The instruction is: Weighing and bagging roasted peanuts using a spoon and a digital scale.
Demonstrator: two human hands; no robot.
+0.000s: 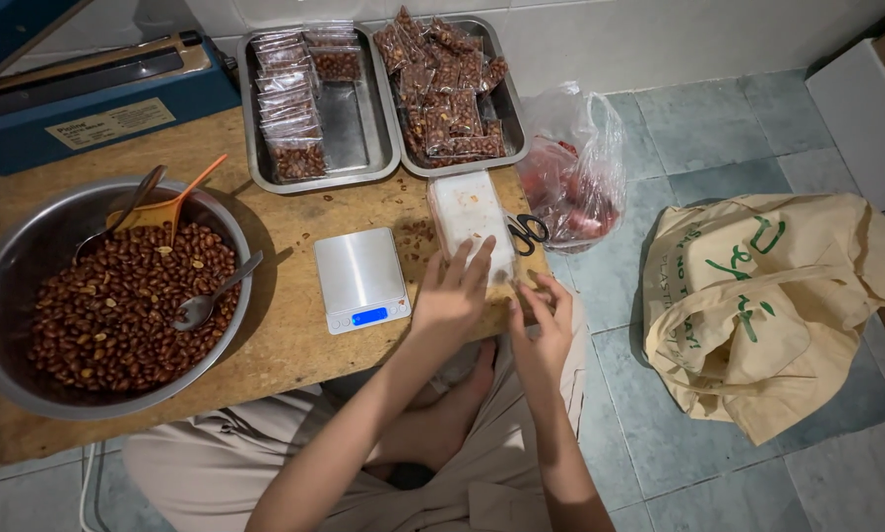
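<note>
Fiddling with the stack of empty clear pouches (470, 222) at the near right corner of the worktop (295, 345), that's the step in hand as far as I can judge: getting one thin bag separated from the pile. The left hand (452, 296) lies flat on the near end of the stack, fingers (467, 268) spread and pointing away from the body, pressing down rather than closing around anything, so that grip is released, palm on plastic. The right hand (544, 320) sits just right of it at the worktop edge, fingers curled in toward the stack's corner. Looks like a pinch on the edge of a pouch, but honestly I can't tell whether anything is actually caught between the fingertips.

My guess is the next move calls for a light peel: hold the pile steady with the flat hand and lift only the top layer, since those bags cling together.

Around the grip: black-handled scissors (528, 232) touch the stack's right side, just beyond the right hand. A small digital scale (360, 279) sits to the left of the left hand. Further left is the big steel bowl of peanuts (107, 300) with spoons in it. Beyond the stack, two steel trays (383, 148) carry filled packets.

Both forearms come up from the lap, wrists fairly straight, elbows low.
</note>
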